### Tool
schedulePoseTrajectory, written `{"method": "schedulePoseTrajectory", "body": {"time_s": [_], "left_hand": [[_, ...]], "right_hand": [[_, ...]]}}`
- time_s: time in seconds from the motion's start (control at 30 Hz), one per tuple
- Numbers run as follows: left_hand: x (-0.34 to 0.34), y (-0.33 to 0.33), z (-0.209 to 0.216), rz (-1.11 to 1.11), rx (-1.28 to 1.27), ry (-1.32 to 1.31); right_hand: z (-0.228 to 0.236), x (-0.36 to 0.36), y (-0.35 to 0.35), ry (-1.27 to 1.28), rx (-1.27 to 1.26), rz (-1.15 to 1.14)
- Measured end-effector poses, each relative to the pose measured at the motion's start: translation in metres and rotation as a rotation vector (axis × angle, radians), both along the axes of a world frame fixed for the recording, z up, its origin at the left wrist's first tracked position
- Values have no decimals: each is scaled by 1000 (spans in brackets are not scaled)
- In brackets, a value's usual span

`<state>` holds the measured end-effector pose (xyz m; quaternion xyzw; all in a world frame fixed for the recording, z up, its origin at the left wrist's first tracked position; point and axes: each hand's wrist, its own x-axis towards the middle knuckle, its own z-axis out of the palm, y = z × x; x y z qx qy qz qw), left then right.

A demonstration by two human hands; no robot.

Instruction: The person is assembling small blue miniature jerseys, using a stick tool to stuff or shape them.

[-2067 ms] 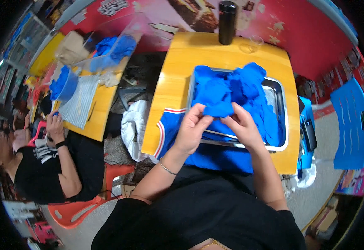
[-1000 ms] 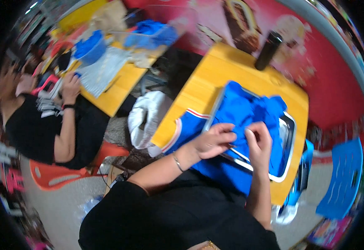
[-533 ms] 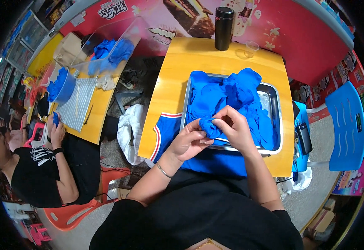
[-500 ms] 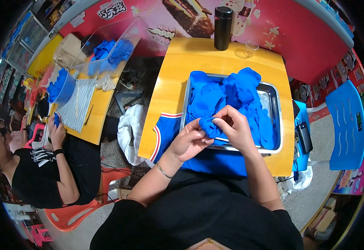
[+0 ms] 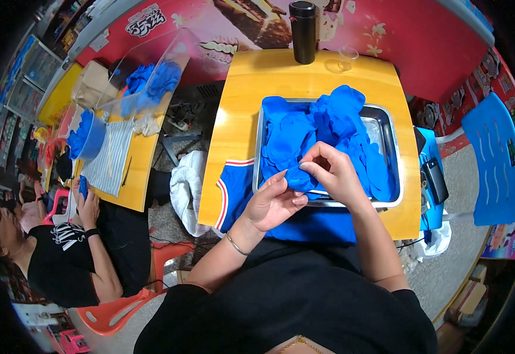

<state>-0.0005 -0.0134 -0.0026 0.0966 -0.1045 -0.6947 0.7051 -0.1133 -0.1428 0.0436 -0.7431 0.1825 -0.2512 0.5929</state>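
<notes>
Above the near rim of a metal tray (image 5: pixel 395 154), both hands meet at a small blue fabric piece (image 5: pixel 300 179). My right hand (image 5: pixel 335 175) pinches it from above between thumb and fingers. My left hand (image 5: pixel 274 206) pinches its left edge with thumb and forefinger, the other fingers loosely curled with the palm up. A heap of similar blue fabric pieces (image 5: pixel 340 121) fills most of the tray. Beneath the tray's near side lies a blue garment (image 5: pixel 232 190) with red and white trim, partly hidden by the tray and my arms.
A black flask (image 5: pixel 303 36) and a clear cup (image 5: pixel 347 59) stand at the table's far edge. On the left, a co-worker (image 5: pixel 62 253) handles a blue piece by a second table with a blue bowl (image 5: pixel 95 138). A blue chair (image 5: pixel 492 159) stands right.
The view has shifted slightly. My left fingers have opened out a little from the blue fabric piece, and more of it shows between my hands.
</notes>
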Motion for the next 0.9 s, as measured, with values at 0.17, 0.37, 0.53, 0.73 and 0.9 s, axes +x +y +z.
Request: {"method": "schedulePoseTrajectory", "body": {"time_s": [0.17,0.37,0.53,0.73,0.9], "left_hand": [[-4,0,-1,46,-40,20],[-6,-2,4,173,48,22],[0,1,6,207,92,-35],[-6,-4,15,403,183,-763],[-1,-3,21,571,229,-1354]], "right_hand": [[-2,-2,0,20,45,76],[-7,-6,1,56,-40,-13],[9,-7,11,-180,-342,-75],[-5,-11,10,-46,-117,-70],[-14,-9,6,-198,-131,-82]]}}
